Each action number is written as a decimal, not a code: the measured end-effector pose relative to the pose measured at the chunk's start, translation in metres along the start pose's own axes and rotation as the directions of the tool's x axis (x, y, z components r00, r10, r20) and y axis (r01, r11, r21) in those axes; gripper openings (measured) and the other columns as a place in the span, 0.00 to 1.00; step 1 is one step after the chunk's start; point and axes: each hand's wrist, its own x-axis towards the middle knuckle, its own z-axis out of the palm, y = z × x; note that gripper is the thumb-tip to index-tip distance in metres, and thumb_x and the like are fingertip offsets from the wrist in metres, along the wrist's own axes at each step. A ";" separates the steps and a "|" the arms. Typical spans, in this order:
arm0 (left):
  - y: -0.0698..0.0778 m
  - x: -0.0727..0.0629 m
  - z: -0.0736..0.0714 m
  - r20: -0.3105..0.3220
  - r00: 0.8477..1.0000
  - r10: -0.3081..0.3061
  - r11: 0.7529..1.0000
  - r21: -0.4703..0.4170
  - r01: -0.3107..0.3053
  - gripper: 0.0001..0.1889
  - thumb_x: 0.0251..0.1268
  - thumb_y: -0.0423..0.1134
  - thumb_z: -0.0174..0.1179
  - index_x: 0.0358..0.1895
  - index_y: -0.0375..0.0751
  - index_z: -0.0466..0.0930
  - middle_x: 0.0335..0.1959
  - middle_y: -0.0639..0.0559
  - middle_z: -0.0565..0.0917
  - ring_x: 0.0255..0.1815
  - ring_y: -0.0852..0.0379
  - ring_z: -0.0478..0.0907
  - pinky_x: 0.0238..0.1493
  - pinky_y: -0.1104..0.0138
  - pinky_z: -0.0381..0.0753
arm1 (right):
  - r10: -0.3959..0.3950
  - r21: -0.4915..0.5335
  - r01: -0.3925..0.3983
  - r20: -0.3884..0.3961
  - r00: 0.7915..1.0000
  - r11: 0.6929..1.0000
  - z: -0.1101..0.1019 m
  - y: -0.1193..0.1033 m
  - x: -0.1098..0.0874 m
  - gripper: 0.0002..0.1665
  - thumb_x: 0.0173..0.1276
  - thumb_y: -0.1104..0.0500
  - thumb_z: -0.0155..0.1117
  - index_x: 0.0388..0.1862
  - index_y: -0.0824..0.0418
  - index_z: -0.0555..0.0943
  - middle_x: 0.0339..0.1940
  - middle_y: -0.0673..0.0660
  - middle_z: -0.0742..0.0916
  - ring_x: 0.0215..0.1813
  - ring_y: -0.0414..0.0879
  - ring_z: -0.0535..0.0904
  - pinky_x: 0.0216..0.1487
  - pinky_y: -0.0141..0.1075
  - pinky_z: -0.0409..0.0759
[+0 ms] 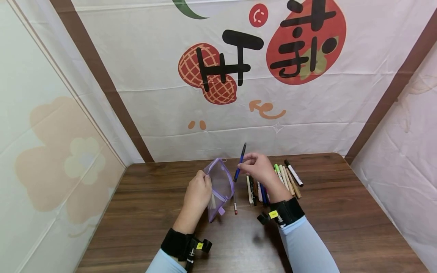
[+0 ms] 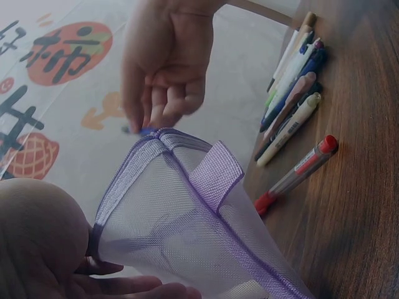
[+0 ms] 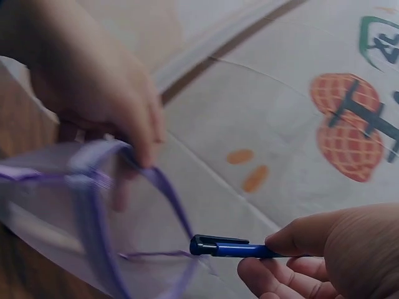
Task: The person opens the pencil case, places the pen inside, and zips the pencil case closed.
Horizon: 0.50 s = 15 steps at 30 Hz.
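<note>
My left hand (image 1: pixel 199 190) grips the edge of a purple mesh zip pouch (image 1: pixel 212 212), whose mouth gapes toward the right. Through the mesh, a pale stick-like item shows near the bottom. Between thumb and fingers, my right hand (image 1: pixel 261 168) pinches a blue pen (image 1: pixel 240 162) with a dark clip. In the right wrist view the clip end of the pen (image 3: pixel 234 248) points at the pouch's mouth, overlapping its purple rim (image 3: pixel 171 196). Below the right hand lies a row of pens (image 1: pixel 254 191), partly hidden by the hand and wrist.
A pen with a red cap (image 2: pixel 299 171) lies on the wooden table (image 1: pixel 136 227) beside the pouch. Right of my right hand are several light green and tan pens (image 1: pixel 286 178) and a white marker with black ends (image 1: pixel 294 173). A printed cloth (image 1: pixel 157 110) hangs behind the table.
</note>
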 end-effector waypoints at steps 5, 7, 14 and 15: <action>0.000 0.001 0.002 0.000 1.000 -0.002 1.000 -0.002 0.002 0.14 0.92 0.40 0.47 0.48 0.34 0.77 0.32 0.43 0.82 0.32 0.47 0.81 0.36 0.53 0.83 | -0.023 -0.044 0.027 0.088 0.996 0.999 0.024 0.003 -0.005 0.22 0.78 0.57 0.78 0.64 0.64 0.86 0.42 0.57 0.97 0.47 0.60 0.96 0.59 0.59 0.91; 0.000 0.001 0.002 -0.002 1.000 -0.003 1.000 -0.002 0.003 0.14 0.92 0.40 0.47 0.48 0.34 0.77 0.32 0.43 0.82 0.32 0.47 0.81 0.36 0.53 0.83 | -0.031 -0.063 0.039 0.116 0.993 0.997 0.030 0.003 -0.007 0.24 0.77 0.57 0.79 0.66 0.65 0.85 0.39 0.55 0.97 0.46 0.60 0.97 0.56 0.56 0.93; 0.001 0.001 0.003 -0.018 1.000 -0.003 1.000 -0.002 0.003 0.14 0.92 0.40 0.48 0.48 0.33 0.77 0.33 0.41 0.83 0.33 0.46 0.81 0.37 0.51 0.83 | -0.056 -0.075 0.073 0.202 0.978 0.995 0.037 0.004 -0.008 0.33 0.74 0.60 0.80 0.74 0.69 0.81 0.36 0.56 0.97 0.39 0.52 0.95 0.52 0.57 0.94; 0.001 0.001 0.003 -0.017 1.000 -0.004 1.000 -0.005 0.004 0.14 0.92 0.40 0.48 0.49 0.33 0.77 0.33 0.41 0.82 0.33 0.46 0.81 0.36 0.51 0.83 | -0.055 -0.073 0.072 0.218 0.974 0.995 0.037 0.004 -0.008 0.34 0.74 0.61 0.80 0.75 0.69 0.80 0.36 0.56 0.97 0.39 0.52 0.95 0.53 0.58 0.94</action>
